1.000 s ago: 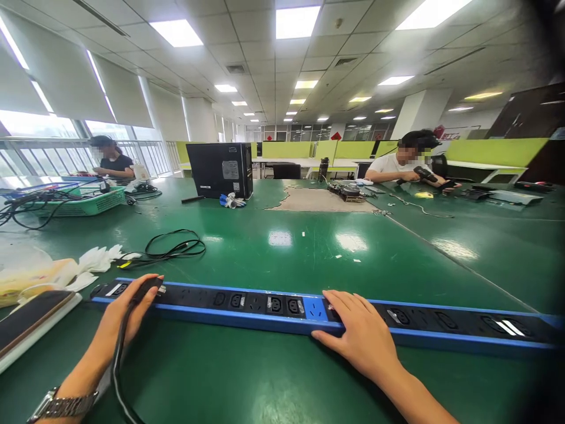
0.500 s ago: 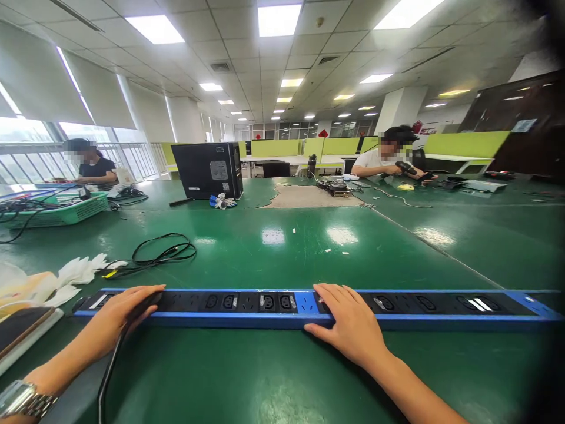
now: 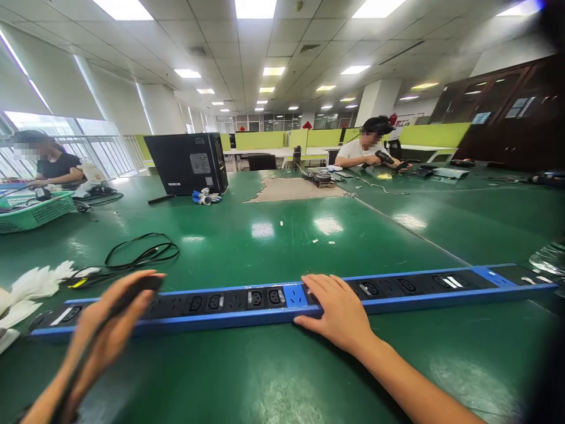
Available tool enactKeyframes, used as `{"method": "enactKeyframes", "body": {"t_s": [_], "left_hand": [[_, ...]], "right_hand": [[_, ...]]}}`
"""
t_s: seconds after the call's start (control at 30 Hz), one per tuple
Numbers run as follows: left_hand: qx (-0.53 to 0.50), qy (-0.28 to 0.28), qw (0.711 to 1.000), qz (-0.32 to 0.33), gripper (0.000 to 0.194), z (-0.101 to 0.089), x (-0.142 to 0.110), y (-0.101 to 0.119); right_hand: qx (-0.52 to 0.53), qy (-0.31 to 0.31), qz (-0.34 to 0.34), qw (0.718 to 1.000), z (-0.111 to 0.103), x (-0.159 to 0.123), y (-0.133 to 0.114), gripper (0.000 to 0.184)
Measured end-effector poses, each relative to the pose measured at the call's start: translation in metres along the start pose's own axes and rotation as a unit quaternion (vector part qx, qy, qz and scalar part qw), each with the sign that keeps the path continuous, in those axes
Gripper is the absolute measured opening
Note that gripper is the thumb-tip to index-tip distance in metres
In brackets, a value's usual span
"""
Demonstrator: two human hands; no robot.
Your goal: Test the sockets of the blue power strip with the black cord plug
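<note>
Power strip [image 3: 295,296] lies flat on the green table [image 3: 247,365], running left to right in front of the person. Step in hand, my read: handling the plug over the strip's left part while bracing the strip. Next move probably calls for a firm right-hand brace and enough cord slack. Left hand [image 3: 110,321]: fingers closed around a black plug [image 3: 148,284], cord [image 3: 77,377] running back along the wrist; blurred, can't tell if plug touches strip. Right hand [image 3: 339,315]: clamped on strip near its middle, fingers over top, thumb on near side. Coiled cable [image 3: 145,257] sits beyond strip's left part.
</note>
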State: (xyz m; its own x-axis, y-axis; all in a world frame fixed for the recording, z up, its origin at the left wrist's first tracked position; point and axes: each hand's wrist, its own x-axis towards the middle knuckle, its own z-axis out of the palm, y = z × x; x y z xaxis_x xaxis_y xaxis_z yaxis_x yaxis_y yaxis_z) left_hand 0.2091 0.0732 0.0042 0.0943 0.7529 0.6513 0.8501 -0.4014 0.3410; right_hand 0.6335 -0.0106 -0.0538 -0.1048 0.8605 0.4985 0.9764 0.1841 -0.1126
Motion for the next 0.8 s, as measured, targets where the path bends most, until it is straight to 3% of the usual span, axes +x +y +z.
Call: {"method": "enactKeyframes", "body": {"t_s": [0.07,0.17,0.23,0.33,0.57,0.8], "left_hand": [[-0.061,-0.074,0.994,0.047,0.039,0.019,-0.002,0.039],[-0.11,-0.102,0.983,0.109,0.034,0.058,-0.01,0.089],[-0.117,-0.13,0.979,0.107,0.031,0.078,-0.014,0.107],[-0.116,-0.154,0.977,0.087,0.03,0.09,-0.018,0.114],[-0.137,-0.136,0.975,0.112,0.031,0.084,-0.021,0.116],[-0.195,-0.202,0.957,0.07,0.038,0.078,-0.02,0.106]], "right_hand": [[0.002,0.0,0.0,1.0,0.0,0.0,0.0,0.063],[0.004,-0.005,0.0,1.0,-0.001,0.0,0.0,0.064],[0.005,-0.006,0.002,1.0,-0.002,0.0,-0.001,0.065],[0.012,-0.001,0.005,1.0,-0.003,0.001,-0.002,0.062],[0.025,-0.013,0.014,1.0,-0.007,0.002,-0.004,0.064],[0.036,-0.01,0.023,0.999,-0.007,0.002,-0.005,0.067]]}}
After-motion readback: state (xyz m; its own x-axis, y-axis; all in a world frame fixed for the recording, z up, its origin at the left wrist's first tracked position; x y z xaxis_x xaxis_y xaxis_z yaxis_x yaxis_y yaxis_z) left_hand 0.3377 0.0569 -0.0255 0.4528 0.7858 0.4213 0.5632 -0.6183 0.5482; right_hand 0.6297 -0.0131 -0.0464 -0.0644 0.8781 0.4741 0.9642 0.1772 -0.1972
